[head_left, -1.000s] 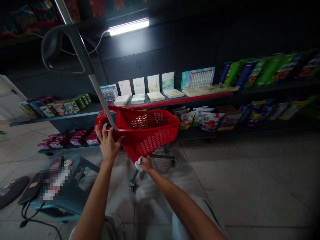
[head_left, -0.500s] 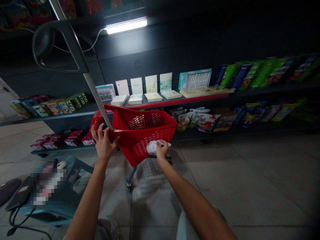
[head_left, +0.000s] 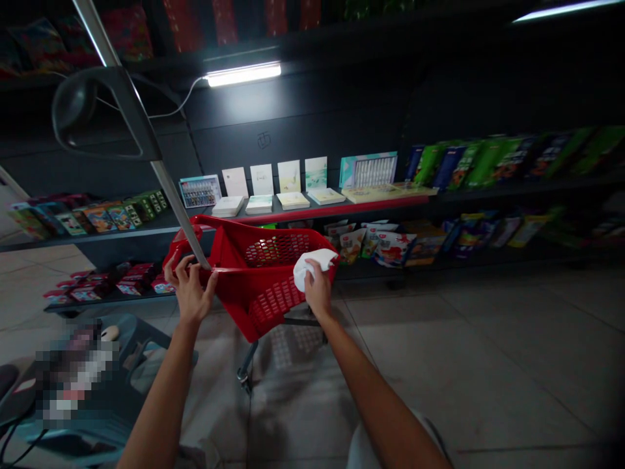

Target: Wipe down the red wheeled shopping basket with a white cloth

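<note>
A red plastic shopping cart [head_left: 263,286] with a perforated basket stands on the tiled floor in front of me. A metal pole rises from its near rim up to a dark grey handle [head_left: 97,114] at the upper left. My left hand [head_left: 188,293] grips the cart's near rim where the pole meets it. Over on the basket's right upper edge, my right hand [head_left: 317,290] is closed on a white cloth [head_left: 312,266] and presses it against the plastic.
Dark shelves [head_left: 342,198] run along the wall behind the cart, holding notebooks, cards, snack bags and coloured boxes under a strip light [head_left: 243,73]. A teal stool [head_left: 97,384] with items on it sits at the lower left. Open tiled floor [head_left: 488,365] lies to the right.
My right hand has carried the white cloth up from the basket's low underside, along its side, to the upper right edge. My left hand has kept its grip.
</note>
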Available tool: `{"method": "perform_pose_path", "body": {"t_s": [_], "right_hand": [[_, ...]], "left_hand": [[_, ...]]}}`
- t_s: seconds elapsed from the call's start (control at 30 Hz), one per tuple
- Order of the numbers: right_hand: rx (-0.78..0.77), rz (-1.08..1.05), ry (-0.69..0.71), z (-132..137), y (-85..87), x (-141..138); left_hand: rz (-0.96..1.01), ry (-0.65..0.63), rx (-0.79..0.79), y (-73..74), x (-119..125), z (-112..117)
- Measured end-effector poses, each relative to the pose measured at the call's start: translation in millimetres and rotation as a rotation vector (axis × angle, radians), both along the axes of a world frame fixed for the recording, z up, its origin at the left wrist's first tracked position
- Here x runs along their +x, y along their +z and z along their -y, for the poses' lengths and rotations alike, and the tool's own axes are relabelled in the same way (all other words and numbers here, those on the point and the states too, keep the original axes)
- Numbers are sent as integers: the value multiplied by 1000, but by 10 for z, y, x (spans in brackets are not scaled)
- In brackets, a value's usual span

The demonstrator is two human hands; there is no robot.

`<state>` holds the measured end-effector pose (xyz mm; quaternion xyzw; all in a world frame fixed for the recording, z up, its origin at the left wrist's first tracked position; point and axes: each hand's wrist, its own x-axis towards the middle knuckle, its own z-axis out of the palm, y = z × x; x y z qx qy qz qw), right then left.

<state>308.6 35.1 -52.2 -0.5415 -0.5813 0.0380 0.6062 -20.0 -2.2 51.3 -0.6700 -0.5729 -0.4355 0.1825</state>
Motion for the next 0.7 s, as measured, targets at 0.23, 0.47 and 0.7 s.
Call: {"method": "perform_pose_path", "body": {"t_s": [0.23,0.47,0.7], "right_hand": [[-17,378,-52,178,-10,160],[-108,644,-120,357,120,310],[-193,615,-56,420,151,525]], "left_hand": [[-4,-5,47,13,-277,-18],[16,66,-59,21,-412,30],[214,198,-158,-22,-401,81]]}}
